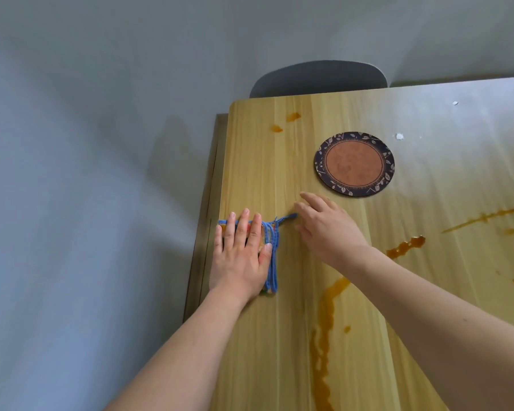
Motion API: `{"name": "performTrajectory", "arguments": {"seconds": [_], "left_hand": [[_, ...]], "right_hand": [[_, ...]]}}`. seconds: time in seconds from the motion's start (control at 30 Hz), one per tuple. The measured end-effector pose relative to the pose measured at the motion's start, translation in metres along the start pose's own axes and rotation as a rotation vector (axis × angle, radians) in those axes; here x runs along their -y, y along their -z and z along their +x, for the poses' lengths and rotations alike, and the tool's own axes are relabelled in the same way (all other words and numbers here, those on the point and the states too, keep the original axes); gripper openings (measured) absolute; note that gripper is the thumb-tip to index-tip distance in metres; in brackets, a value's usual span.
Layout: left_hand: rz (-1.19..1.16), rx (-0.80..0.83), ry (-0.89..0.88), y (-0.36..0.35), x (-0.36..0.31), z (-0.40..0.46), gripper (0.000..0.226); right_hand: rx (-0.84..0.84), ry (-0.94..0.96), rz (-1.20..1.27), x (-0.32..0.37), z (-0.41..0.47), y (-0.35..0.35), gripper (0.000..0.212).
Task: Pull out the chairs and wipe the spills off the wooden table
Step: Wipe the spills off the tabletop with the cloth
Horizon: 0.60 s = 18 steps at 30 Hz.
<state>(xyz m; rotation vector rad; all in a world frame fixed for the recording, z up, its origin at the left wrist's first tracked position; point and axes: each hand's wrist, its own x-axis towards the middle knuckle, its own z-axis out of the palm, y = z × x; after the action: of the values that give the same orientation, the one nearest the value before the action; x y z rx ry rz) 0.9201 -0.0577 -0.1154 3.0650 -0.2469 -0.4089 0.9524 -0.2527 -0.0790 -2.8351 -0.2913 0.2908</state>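
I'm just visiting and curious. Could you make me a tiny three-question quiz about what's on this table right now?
1. True or false: the left hand lies flat on the blue-edged cloth.
2. What sits nearest the round coaster? A) the long orange spill B) the white crumb C) the grey chair
3. Fill in: the right hand is ____ with fingers straight, holding nothing.

Key: 1 true; 2 B; 3 open
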Motion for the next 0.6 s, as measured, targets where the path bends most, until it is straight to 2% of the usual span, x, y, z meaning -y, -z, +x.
{"name": "performTrajectory", "arguments": {"seconds": [0.23,0.37,0.6], "left_hand": [[-0.011,-0.026,-0.001,0.010,0.002,0.048,0.070],[-0.008,-0.023,0.005,0.017,0.002,0.071,0.061],[-0.029,-0.047,0.000,0.027,0.001,0.108,0.062]], "right_hand": [[0.143,0.014,-0.062,-0.018,0.030,0.010,0.071],[0.189,0.005,-0.088,-0.013,0.036,0.018,0.067],[0.251,0.000,-0.156,-0.010,0.051,0.031,0.054]]}}
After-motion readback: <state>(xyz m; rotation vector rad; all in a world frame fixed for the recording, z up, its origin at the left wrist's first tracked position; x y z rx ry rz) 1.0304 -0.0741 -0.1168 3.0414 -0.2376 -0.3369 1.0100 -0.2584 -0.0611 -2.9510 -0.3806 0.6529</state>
